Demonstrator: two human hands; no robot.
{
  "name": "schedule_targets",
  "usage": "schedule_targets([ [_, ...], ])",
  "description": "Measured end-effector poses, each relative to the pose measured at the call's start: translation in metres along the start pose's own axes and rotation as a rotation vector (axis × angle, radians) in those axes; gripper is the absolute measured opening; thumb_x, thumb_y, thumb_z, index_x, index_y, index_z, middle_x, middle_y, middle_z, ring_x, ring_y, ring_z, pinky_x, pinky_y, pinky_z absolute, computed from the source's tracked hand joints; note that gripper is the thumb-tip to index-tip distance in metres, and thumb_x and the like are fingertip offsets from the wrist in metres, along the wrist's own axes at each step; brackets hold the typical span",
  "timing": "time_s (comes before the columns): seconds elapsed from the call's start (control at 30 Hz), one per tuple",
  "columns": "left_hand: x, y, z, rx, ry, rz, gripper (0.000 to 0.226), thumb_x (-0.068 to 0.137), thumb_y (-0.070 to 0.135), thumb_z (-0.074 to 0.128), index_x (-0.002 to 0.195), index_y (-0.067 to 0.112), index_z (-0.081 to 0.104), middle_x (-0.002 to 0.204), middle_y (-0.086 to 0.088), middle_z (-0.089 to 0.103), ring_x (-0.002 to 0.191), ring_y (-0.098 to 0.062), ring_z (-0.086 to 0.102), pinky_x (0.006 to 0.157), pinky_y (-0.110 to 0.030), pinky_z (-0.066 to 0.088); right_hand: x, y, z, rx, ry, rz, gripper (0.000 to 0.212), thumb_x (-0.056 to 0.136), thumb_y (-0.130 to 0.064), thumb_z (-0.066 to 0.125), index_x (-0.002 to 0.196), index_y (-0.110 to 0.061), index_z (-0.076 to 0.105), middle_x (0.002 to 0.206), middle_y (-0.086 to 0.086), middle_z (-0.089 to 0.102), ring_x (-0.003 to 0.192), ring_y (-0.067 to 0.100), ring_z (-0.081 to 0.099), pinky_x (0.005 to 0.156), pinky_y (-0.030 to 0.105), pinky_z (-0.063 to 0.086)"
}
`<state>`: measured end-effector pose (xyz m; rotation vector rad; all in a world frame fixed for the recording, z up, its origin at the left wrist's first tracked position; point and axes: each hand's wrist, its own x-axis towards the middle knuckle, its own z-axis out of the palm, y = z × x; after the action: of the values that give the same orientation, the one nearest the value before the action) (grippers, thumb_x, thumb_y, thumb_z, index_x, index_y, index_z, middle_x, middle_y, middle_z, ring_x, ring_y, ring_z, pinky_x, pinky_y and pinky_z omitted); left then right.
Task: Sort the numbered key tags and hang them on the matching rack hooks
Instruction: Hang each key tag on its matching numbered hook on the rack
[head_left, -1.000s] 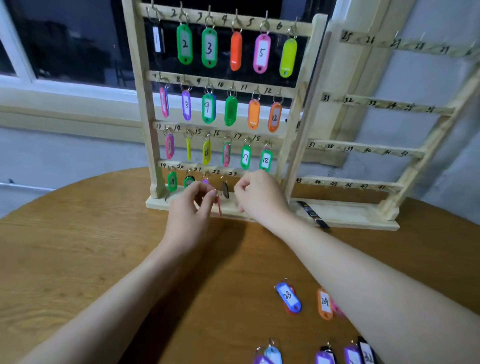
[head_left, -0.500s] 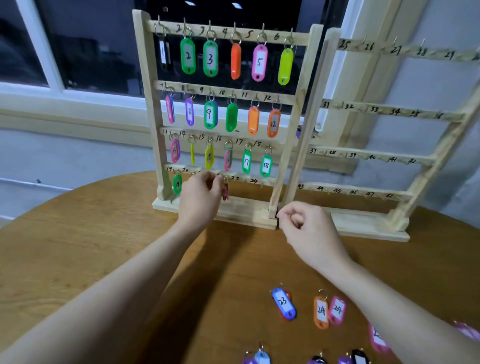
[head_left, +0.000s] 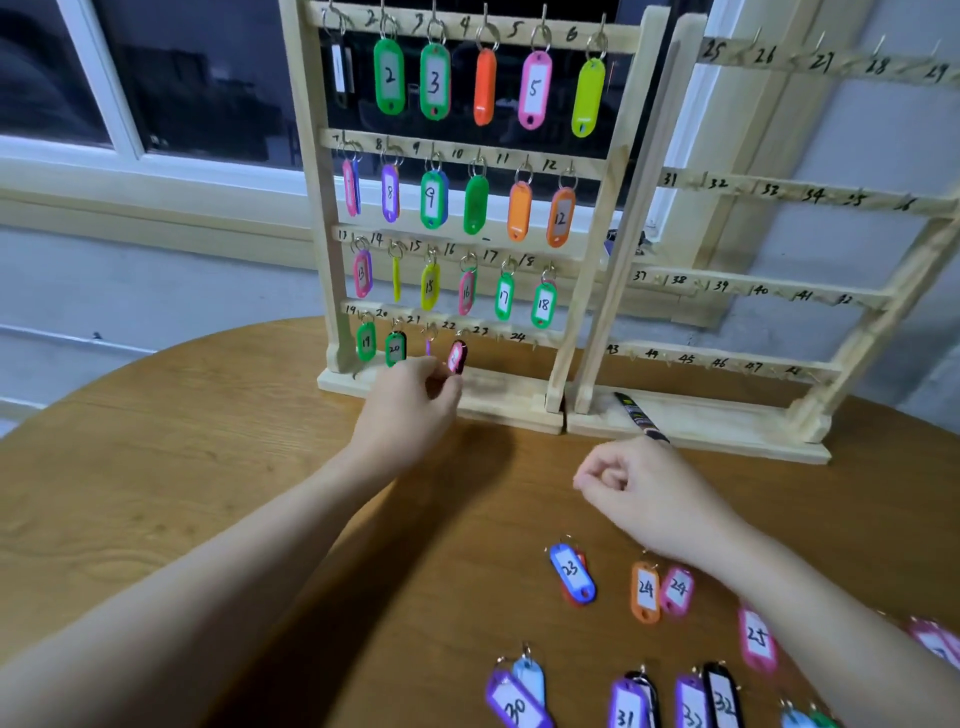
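Now pink tag (head_left: 457, 356) hangs just above left hand (head_left: 410, 410).

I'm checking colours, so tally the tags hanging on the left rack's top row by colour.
Green tags: 2
Orange tag: 1
Pink tag: 1
Yellow tag: 1
Dark tag: 1
Total: 6

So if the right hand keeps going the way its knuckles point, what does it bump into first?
The right hand points left across the bare table. Nothing lies close in that line. Farther on it might reach the left forearm, though depth is hard to judge. The blue tag 23 lies nearer the camera, off that path.
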<state>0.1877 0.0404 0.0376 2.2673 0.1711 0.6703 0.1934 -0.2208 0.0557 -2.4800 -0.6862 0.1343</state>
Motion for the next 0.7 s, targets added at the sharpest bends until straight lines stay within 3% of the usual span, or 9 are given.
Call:
schedule_targets([
  [0.1,-0.024,0.008,0.003,-0.069,-0.258,0.116,0.011,0.093,0.019,0.065,0.082,0.023,0.067,0.073,0.008,0.066,0.065,-0.002,0.057,0.066,-0.023,0.044,-0.012,-0.003,-0.002,-0.077,-0.098,0.039,0.020,0.095,-0.030,0.064,0.079,-0.020,0.072,0.045,-0.004,0.053,0.043,0.006,0.043,0.054,0.026,0.041],
  [0.17,-0.041,0.013,0.009,-0.087,-0.428,0.194,0.003,0.093,0.020,0.068,0.093,0.021,0.071,0.076,0.008,0.065,0.067,-0.001,0.053,0.066,-0.017,0.041,-0.020,-0.007,-0.003,-0.122,-0.122,0.052,0.019,0.094,-0.031,0.066,0.081,-0.020,0.073,0.047,-0.007,0.059,0.045,0.004,0.052,0.056,0.024,0.046],
  [0.23,-0.056,0.014,0.017,-0.077,-0.524,0.264,0.009,0.094,0.024,0.067,0.100,0.023,0.073,0.080,0.011,0.065,0.072,-0.001,0.054,0.070,-0.016,0.042,-0.026,-0.009,-0.002,-0.117,-0.105,0.068,0.016,0.094,-0.030,0.068,0.081,-0.021,0.073,0.047,-0.007,0.060,0.044,0.002,0.053,0.055,0.021,0.043],
  [0.33,-0.070,0.009,0.022,-0.015,-0.568,0.349,0.016,0.095,0.033,0.063,0.108,0.031,0.072,0.096,0.015,0.069,0.091,-0.002,0.056,0.089,-0.026,0.040,-0.036,-0.012,0.001,-0.088,-0.069,0.079,0.013,0.092,-0.027,0.072,0.081,-0.020,0.072,0.048,-0.005,0.061,0.043,0.002,0.053,0.054,0.014,0.038],
  [0.4,-0.075,0.009,0.022,0.015,-0.577,0.367,0.018,0.097,0.036,0.062,0.113,0.035,0.069,0.106,0.017,0.069,0.100,-0.001,0.050,0.098,-0.030,0.029,-0.040,-0.015,0.003,-0.070,-0.084,0.095,0.013,0.090,-0.031,0.074,0.082,-0.021,0.073,0.049,-0.004,0.063,0.042,0.003,0.054,0.052,0.015,0.042],
  [0.57,-0.083,0.017,0.023,0.072,-0.621,0.404,0.025,0.097,0.041,0.061,0.121,0.038,0.065,0.107,0.022,0.061,0.107,-0.004,0.043,0.097,-0.028,0.016,-0.040,-0.021,0.015,-0.128,-0.084,0.161,0.030,0.075,-0.053,0.082,0.080,-0.026,0.071,0.059,-0.006,0.068,0.049,0.009,0.060,0.062,0.033,0.058],
  [0.7,-0.084,0.015,0.023,0.069,-0.607,0.423,0.016,0.095,0.041,0.064,0.111,0.041,0.067,0.098,0.017,0.062,0.100,-0.004,0.043,0.097,-0.035,0.024,-0.039,-0.020,0.025,-0.146,-0.055,0.180,0.028,0.070,-0.053,0.084,0.075,-0.032,0.067,0.068,-0.009,0.067,0.065,0.010,0.064,0.069,0.037,0.059],
])
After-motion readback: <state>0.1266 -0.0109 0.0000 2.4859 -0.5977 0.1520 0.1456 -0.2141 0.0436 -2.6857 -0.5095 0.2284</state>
